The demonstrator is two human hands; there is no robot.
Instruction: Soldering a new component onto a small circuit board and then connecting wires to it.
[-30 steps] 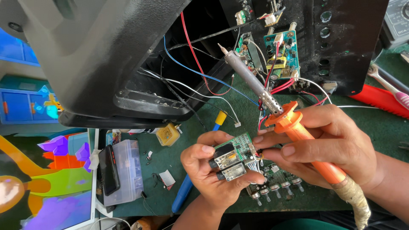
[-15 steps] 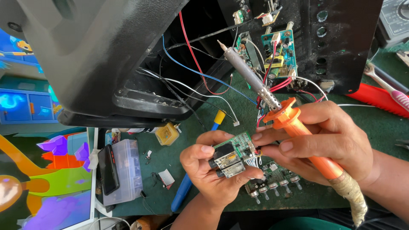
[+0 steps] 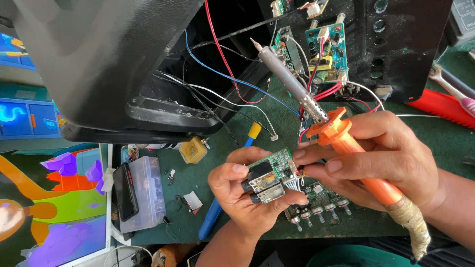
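My left hand [image 3: 245,198] grips a small green circuit board [image 3: 269,173] with metal sockets on its front edge and thin wires at its right side. My right hand [image 3: 376,160] holds an orange-handled soldering iron [image 3: 341,138] with its metal tip pointing up and left, away from the board. My right fingertips also pinch the small board's right edge. Under my hands lies a second green circuit board [image 3: 316,202] with a row of knob shafts. Red, blue, white and black wires [image 3: 232,79] run from an open black speaker case [image 3: 123,64] to boards mounted on a black panel [image 3: 391,44].
A green work mat [image 3: 282,113] covers the bench. On it lie a blue-and-yellow screwdriver [image 3: 217,207], a yellow lump [image 3: 192,150], a clear plastic box [image 3: 143,190] with a phone against it, a red tool [image 3: 440,106] and a toothbrush [image 3: 452,89]. A colourful screen [image 3: 49,207] stands at left.
The view has shifted a little. The soldering iron and my right hand have drifted slightly left and up; both hands keep hold of the small board.
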